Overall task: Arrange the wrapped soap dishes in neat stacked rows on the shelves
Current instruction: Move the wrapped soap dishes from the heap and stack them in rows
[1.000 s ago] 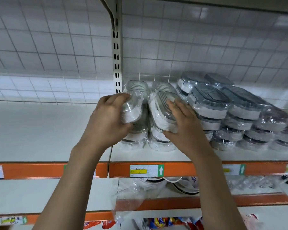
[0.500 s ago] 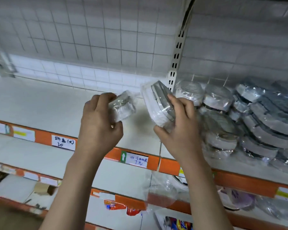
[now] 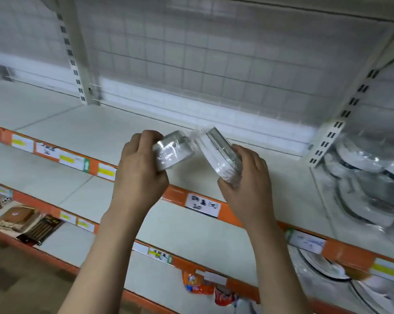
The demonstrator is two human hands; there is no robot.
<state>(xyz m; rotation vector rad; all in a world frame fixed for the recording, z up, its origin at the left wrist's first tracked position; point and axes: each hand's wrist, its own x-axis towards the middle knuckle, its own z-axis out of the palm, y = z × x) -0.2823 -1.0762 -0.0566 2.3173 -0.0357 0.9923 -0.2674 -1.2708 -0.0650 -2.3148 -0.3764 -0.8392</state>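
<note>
Three shelf levels in view, white decks with orange front rails. Top shelf (image 3: 146,123) is the biggest thing here, bare white deck from the left upright (image 3: 74,64) to the right upright (image 3: 334,137). Wire grid back panel (image 3: 191,53) behind it. Pile of wrapped dishes (image 3: 373,177) sits on the same level at far right, past the right upright, blurred, count unreadable. Both forearms come up from the bottom edge. Left hand (image 3: 138,175) holds one wrapped soap dish (image 3: 174,152), fingers curled over its top, thumb under. Right hand (image 3: 248,184) grips a second dish (image 3: 221,155), tilted on edge, fingers clamped round its lower end. Both dishes are in the air above the top shelf's front rail, nearly touching each other. Handwritten price tag (image 3: 203,205) on the rail just below the hands. Brown packets (image 3: 21,220) on the lower shelf, far left.
</note>
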